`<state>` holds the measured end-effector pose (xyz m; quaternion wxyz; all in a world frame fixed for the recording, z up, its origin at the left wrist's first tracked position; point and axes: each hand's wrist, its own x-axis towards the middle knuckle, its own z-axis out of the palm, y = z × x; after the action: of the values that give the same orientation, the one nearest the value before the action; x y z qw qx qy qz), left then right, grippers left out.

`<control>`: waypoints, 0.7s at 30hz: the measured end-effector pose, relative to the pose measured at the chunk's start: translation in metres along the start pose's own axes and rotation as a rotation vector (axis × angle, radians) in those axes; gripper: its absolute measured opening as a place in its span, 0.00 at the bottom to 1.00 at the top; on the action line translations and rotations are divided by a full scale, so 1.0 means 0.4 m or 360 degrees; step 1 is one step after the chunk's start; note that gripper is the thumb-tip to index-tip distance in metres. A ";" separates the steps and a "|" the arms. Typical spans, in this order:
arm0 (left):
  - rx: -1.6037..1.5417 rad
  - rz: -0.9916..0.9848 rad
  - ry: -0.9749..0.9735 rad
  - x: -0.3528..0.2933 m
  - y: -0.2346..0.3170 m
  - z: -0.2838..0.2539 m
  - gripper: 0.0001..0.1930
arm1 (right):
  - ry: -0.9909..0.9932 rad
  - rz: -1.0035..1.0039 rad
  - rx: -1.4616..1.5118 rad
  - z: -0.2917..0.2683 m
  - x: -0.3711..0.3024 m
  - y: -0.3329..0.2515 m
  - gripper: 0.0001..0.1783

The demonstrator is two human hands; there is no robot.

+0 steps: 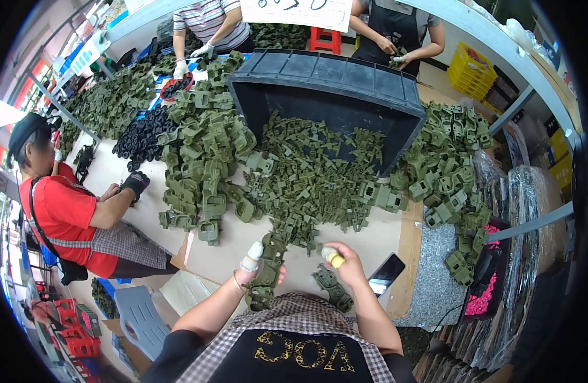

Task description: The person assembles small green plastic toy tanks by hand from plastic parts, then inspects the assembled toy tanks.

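My left hand (250, 267), with white wraps on its fingers, is closed around an olive-green plastic toy vehicle body (266, 273) in front of my apron. My right hand (349, 263) wears a white and a yellow finger wrap. Its fingers are curled together, and what they hold, if anything, cannot be made out. Just below it, another green toy vehicle part (333, 288) lies at the table's near edge. Ahead of both hands, a heap of small green plastic parts (307, 185) spills from a dark grey bin (326, 83) tipped on its side.
Green vehicle bodies are piled left (201, 159) and right (450, 166) of the bin. Black wheel-like rings (147, 135) lie farther left. A phone (387, 273) rests right of my right hand. A person in red (61, 207) works at left; two others stand across the table.
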<state>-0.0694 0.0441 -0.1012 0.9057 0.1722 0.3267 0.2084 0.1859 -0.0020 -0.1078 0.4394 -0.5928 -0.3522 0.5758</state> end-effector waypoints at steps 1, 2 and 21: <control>-0.0005 0.0020 -0.0099 0.002 0.006 0.018 0.38 | -0.0201 -0.0154 0.0095 0.019 -0.048 -0.078 0.16; 0.0058 0.0013 -0.0126 0.002 0.013 0.041 0.39 | -0.0265 -0.0334 -0.0019 0.032 -0.080 -0.117 0.16; 0.1625 0.0581 -0.0266 -0.093 -0.047 0.174 0.33 | 0.0006 -0.0324 0.0254 0.092 -0.230 -0.103 0.08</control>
<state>-0.0442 -0.0025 -0.0398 0.6791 0.6595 0.2781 0.1628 0.1448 -0.0675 -0.0335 0.5420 -0.5181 -0.3628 0.5534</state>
